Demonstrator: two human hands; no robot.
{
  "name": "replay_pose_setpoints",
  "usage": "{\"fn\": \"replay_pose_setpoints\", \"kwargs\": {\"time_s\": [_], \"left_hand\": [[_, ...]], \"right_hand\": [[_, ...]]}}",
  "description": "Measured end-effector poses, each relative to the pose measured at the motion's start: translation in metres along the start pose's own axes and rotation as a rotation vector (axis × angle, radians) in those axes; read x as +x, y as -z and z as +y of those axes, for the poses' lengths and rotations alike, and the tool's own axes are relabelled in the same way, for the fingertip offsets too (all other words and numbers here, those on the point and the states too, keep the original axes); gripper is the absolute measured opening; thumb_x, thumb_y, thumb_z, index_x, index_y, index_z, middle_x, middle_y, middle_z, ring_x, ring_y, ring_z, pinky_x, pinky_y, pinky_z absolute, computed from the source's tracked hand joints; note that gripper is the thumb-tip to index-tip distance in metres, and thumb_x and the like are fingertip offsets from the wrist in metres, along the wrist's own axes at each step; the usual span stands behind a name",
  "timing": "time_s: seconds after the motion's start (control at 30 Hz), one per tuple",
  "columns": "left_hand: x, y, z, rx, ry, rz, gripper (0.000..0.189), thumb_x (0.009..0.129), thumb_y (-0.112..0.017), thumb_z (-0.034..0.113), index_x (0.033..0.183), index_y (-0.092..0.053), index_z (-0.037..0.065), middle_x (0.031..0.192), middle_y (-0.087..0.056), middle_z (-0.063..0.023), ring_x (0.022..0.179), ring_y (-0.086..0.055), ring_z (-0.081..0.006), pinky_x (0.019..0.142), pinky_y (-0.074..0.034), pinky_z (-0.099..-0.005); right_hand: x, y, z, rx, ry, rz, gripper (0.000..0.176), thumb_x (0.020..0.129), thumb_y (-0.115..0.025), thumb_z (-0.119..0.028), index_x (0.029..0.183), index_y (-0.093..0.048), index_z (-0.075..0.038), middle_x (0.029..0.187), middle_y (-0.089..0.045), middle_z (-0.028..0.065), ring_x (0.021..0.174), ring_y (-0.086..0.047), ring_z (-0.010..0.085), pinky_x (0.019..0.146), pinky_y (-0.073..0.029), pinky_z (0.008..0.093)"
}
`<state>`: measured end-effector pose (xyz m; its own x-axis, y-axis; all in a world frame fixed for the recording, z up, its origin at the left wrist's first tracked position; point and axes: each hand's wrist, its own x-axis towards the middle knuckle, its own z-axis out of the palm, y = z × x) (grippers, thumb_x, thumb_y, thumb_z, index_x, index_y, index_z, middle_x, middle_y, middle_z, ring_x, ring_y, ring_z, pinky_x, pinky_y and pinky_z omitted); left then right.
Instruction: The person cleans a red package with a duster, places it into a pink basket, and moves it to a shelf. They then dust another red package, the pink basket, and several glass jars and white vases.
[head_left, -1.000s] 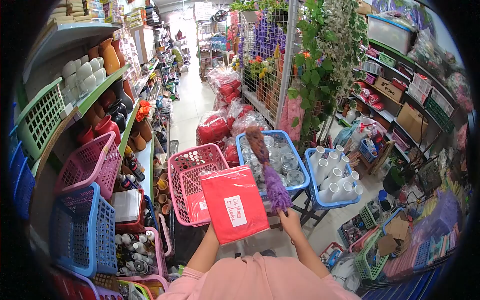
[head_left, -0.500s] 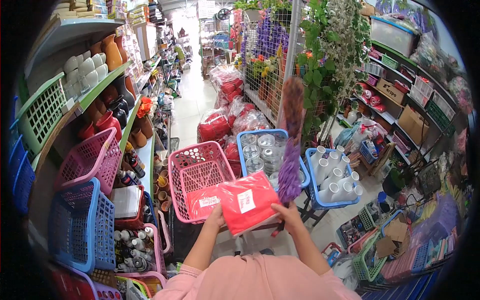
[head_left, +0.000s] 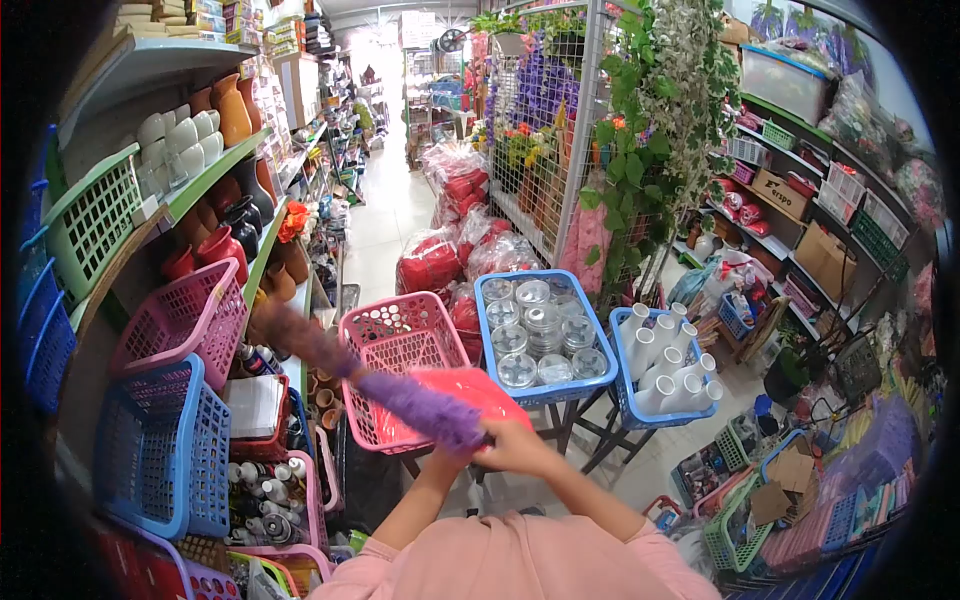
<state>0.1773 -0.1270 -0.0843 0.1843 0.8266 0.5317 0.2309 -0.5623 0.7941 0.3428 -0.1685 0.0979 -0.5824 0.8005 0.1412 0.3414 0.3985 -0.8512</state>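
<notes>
My right hand [head_left: 512, 446] is closed on the handle of a purple and brown feather duster [head_left: 415, 405], which slants up to the left across my front. Its brown end is blurred by motion over the shelf edge. Behind the duster, my left hand [head_left: 447, 464] is at the lower edge of a red plastic-wrapped package [head_left: 485, 388] and appears to hold it; the duster hides most of its fingers. The package is above the near right edge of a pink basket [head_left: 352, 390]. Another red package [head_left: 392, 425] lies in that basket.
A blue basket of clear round containers [head_left: 590, 378] stands to the right on a stool, beside another with white vases [head_left: 655, 395]. Shelves with pots and stacked baskets [head_left: 165, 450] line the left. Red bagged bundles [head_left: 430, 262] sit on the aisle floor.
The feather duster has swung from upright on the right to slanting left across my body. My right hand has moved left, close to my left hand. The package's white label is now out of sight.
</notes>
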Motion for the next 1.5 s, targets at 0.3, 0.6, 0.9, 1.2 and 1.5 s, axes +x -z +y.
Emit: {"fn": "replay_pose_setpoints", "kwargs": {"time_s": [0.3,0.6,0.9,1.2,1.5], "left_hand": [[-0.015,0.052,-0.006,-0.654,0.377,-0.032,0.046,0.096,-0.032,0.041,0.126,-0.045,0.009,0.124,-0.053,-0.01,0.115,-0.049,-0.026,0.103,-0.037,-0.0433],[-0.002,0.074,-0.005,-0.74,0.354,0.006,0.046,0.096,-0.032,0.041,0.127,-0.044,0.009,0.126,-0.052,-0.0101,0.115,-0.049,-0.0263,0.103,-0.037,-0.0434],[-0.02,0.064,-0.008,-0.832,0.34,0.006,0.047,0.097,-0.031,0.041,0.128,-0.043,0.009,0.127,-0.051,-0.0102,0.116,-0.048,-0.0267,0.104,-0.036,-0.0436],[0.001,0.061,-0.005,-0.919,0.341,0.024,0.047,0.097,-0.031,0.042,0.129,-0.042,0.01,0.128,-0.05,-0.0102,0.117,-0.048,-0.027,0.104,-0.036,-0.0437],[0.022,0.059,-0.005,-1.01,0.319,0.033,0.048,0.097,-0.031,0.042,0.13,-0.041,0.01,0.129,-0.049,-0.0103,0.118,-0.047,-0.0274,0.105,-0.035,-0.0438]], "right_hand": [[-0.031,-0.011,0.016,-0.064,-0.138,0.03,0.038,0.083,-0.063,-0.033,0.108,-0.061,-0.004,0.085,-0.065,0.0216,0.079,-0.064,0.0353,0.069,-0.048,0.0405],[-0.084,0.001,0.064,-0.016,-0.364,0.07,0.031,0.088,-0.06,-0.031,0.105,-0.063,-0.004,0.076,-0.064,0.0183,0.065,-0.058,0.0221,0.063,-0.045,0.0352],[-0.094,0.014,0.062,-0.131,-0.28,0.088,0.031,0.085,-0.06,-0.028,0.097,-0.062,0.001,0.076,-0.061,0.0243,0.065,-0.059,0.0367,0.063,-0.046,0.0397],[-0.091,0.03,0.067,-0.147,-0.311,0.241,0.029,0.084,-0.061,-0.03,0.097,-0.063,-0.004,0.078,-0.062,0.025,0.072,-0.06,0.0418,0.065,-0.047,0.0421],[-0.092,0.05,0.063,-0.248,-0.397,0.136,0.029,0.084,-0.06,-0.029,0.096,-0.064,-0.003,0.079,-0.062,0.0242,0.073,-0.061,0.0398,0.066,-0.047,0.0417]]}}
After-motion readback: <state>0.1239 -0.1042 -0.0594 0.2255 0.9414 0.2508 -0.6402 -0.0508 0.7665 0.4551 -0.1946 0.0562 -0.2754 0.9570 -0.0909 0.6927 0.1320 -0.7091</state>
